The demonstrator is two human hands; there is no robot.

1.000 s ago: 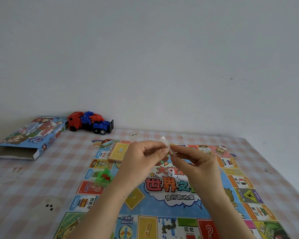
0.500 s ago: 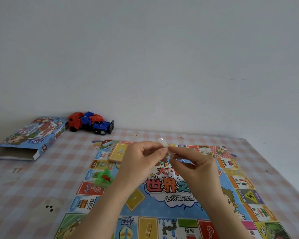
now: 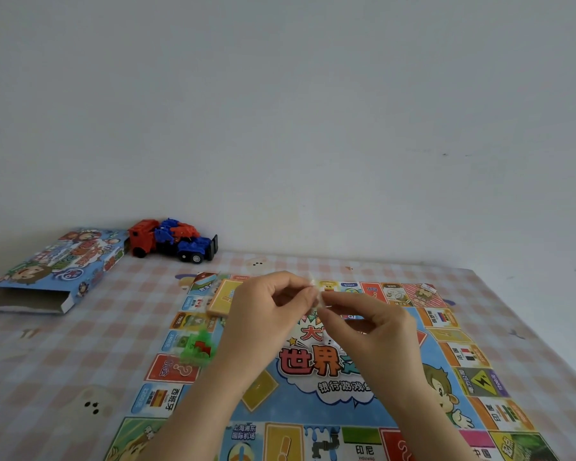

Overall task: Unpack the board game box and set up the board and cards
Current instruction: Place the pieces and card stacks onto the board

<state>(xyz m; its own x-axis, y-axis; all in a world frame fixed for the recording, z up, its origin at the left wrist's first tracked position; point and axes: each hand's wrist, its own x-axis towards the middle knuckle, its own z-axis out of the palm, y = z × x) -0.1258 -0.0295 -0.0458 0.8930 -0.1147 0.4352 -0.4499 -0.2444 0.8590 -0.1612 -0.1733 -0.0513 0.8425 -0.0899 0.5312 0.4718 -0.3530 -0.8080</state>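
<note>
- The grip is two-handed and narrow. The left hand [image 3: 266, 314] and the right hand [image 3: 376, 331] each pinch the small clear packet [image 3: 316, 292] between thumb and forefinger, with the fingertips almost meeting. I cannot tell what is inside it.
- The packet looks featherlight, thin, soft and slick, so it will likely crumple rather than resist. The best hold is probably right at its top edge with the pinches close together, so a tear starts cleanly and nothing small scatters.
- Directly beneath the grip the board [image 3: 473, 384] lies unfolded flat on the checked worktop [image 3: 47, 361]. It seems a thin, bendy sheet, best taken by two edges.
- Just left of the grip and a little lower, a yellow card stack [image 3: 225, 297] rests on the board. It is light and stiff-edged, and apt to fan out unless held across its short sides.
- Lower left of the grip sit green plastic pieces [image 3: 198, 347], small and hard.
- Far left of the grip, well apart, the game box [image 3: 54, 267] lies with its open end toward the person. A toy truck [image 3: 172, 239] stands just beside it.
- Legible under the grip: large red 世界, then 银行游戏. On the squares: 西班牙, 上海浦东国际机场, 印尼, 中国.
</note>
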